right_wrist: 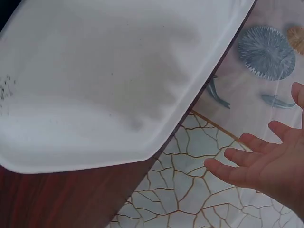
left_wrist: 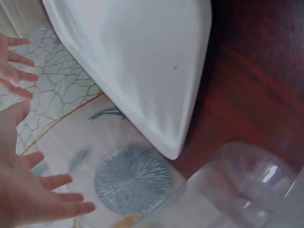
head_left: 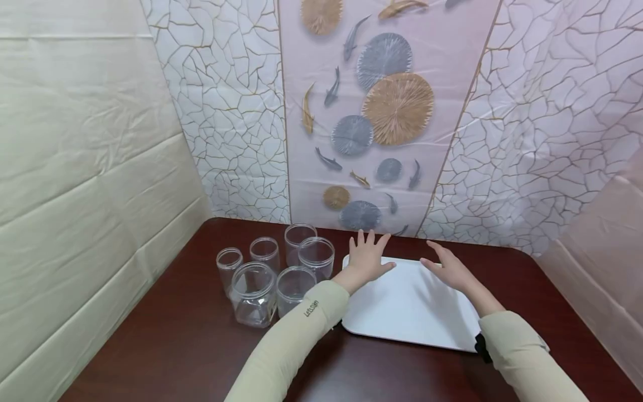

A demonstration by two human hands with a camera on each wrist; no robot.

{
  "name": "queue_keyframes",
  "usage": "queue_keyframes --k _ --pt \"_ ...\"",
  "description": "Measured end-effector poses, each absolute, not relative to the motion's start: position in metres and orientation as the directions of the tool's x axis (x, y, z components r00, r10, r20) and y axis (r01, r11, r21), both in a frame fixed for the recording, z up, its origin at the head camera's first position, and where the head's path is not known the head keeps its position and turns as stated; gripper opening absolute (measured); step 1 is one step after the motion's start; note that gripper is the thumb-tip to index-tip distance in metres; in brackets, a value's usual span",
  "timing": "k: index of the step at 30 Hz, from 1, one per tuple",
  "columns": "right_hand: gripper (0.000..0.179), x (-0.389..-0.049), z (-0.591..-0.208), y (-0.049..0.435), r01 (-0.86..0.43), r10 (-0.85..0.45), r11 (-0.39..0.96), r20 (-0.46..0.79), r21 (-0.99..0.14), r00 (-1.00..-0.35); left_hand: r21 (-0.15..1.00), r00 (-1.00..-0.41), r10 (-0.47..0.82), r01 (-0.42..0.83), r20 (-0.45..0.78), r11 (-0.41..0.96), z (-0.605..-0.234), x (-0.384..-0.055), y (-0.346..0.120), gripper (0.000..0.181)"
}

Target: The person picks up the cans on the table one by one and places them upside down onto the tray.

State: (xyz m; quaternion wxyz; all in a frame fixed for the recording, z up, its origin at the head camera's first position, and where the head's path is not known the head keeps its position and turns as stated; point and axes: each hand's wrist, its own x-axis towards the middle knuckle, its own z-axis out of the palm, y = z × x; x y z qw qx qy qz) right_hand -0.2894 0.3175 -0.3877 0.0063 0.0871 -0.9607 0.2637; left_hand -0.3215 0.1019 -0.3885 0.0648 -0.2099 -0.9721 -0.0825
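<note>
My left hand [head_left: 365, 259] hovers over the left part of a white tray [head_left: 402, 312], fingers spread and holding nothing. Above the tray's right part is my right hand [head_left: 449, 269], its fingers stretched and apart from the tray. The right wrist view shows the tray's bare surface [right_wrist: 95, 71] with a hand's shadow and small dark specks at one side. Close to my left forearm stand several clear, lidless jars; the nearest are a wide round-mouthed jar [head_left: 316, 254] and another jar [head_left: 296, 282] partly hidden by the sleeve.
More clear jars stand to the left: a squarish one [head_left: 253, 293] in front, a slim one [head_left: 229, 259] at far left, and others behind. The dark red-brown table [head_left: 166, 335] ends at a patterned cloth wall [head_left: 241, 111]. Pale cloth hangs on both sides.
</note>
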Motion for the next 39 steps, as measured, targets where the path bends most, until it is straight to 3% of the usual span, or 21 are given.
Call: queue_keyframes --k 11,25,39 --pt "0.069 -0.284 -0.378 0.307 -0.210 -0.183 0.850 0.102 -0.483 -0.978 0.143 -0.889 0.429 0.451 0.160 0.881 -0.367 -0.319 0.090 0.067" --pt "0.067 -0.278 -0.377 0.302 -0.226 -0.191 0.855 0.122 -0.466 -0.974 0.066 -0.867 0.472 0.486 0.156 0.871 -0.352 -0.311 0.068 0.069" --pt "0.063 -0.265 -0.371 0.304 -0.243 -0.211 0.859 0.120 -0.450 -0.970 0.094 -0.860 0.485 0.502 0.161 0.860 -0.339 -0.299 0.034 0.068"
